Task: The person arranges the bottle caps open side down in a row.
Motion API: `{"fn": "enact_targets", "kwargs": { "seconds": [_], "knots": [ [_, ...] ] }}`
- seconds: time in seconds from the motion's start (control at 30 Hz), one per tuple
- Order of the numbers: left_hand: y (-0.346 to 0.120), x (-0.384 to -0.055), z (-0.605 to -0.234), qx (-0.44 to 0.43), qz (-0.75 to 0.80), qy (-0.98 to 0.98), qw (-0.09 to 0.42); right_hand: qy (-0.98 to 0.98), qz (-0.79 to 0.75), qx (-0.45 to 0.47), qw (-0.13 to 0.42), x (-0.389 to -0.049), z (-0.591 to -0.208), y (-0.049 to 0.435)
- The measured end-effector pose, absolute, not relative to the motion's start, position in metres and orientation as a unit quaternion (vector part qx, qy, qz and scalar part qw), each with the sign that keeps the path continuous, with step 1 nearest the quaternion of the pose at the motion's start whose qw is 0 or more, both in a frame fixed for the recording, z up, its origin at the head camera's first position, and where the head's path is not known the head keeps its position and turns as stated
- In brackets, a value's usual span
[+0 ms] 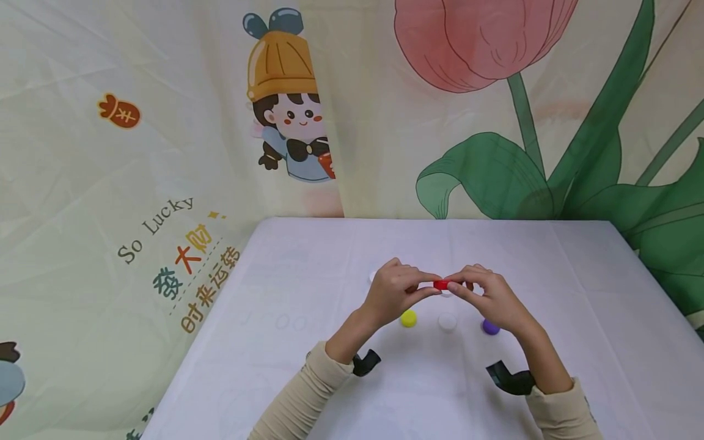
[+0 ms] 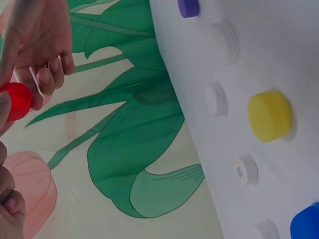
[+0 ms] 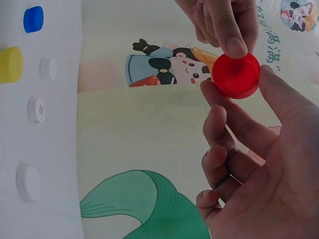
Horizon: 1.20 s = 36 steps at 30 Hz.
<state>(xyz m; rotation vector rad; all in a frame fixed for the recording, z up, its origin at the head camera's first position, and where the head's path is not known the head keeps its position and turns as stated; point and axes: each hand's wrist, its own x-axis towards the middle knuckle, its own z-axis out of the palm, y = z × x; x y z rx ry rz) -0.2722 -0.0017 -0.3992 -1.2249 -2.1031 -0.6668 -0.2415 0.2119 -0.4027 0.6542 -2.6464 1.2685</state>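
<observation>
A red bottle cap (image 1: 442,285) is held up above the table between both hands. My left hand (image 1: 393,290) pinches one side of it with thumb and forefinger. From the other side, the thumb and forefinger of my right hand (image 1: 491,298) grip its rim. In the right wrist view the hollow inside of the red cap (image 3: 241,69) faces the camera, with the left thumb over its upper edge. The right hand's other fingers curl loosely beneath. Only part of the left hand shows in the left wrist view, beside the red cap (image 2: 20,101).
On the white table (image 1: 308,263) lie a yellow cap (image 1: 408,318), a purple cap (image 1: 491,327), a blue cap (image 2: 305,224) and several white or clear caps, one of them a clear cap (image 1: 447,322) near the middle. A printed cloth (image 1: 374,122) hangs behind.
</observation>
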Motion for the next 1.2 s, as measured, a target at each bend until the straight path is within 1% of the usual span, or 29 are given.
{"fn": "enact_targets", "kwargs": {
  "seconds": [0.17, 0.43, 0.63, 1.0, 1.2],
  "knots": [
    [-0.002, -0.272, -0.400, -0.451, -0.268, -0.801, 0.289, -0.877, 0.426, 0.212, 0.067, -0.241, -0.402, 0.212],
    [-0.004, -0.272, -0.403, -0.419, -0.319, -0.818, 0.233, -0.875, 0.432, 0.198, 0.090, -0.241, -0.404, 0.213],
    [-0.004, -0.272, -0.405, -0.401, -0.338, -0.827, 0.202, -0.866, 0.444, 0.205, 0.101, -0.241, -0.406, 0.213],
    [0.001, -0.273, -0.408, -0.394, -0.346, -0.831, 0.184, -0.867, 0.444, 0.199, 0.107, -0.240, -0.405, 0.215],
    [0.011, -0.280, -0.410, -0.395, -0.350, -0.829, 0.181, -0.870, 0.439, 0.187, 0.126, -0.243, -0.407, 0.222]
  ]
}}
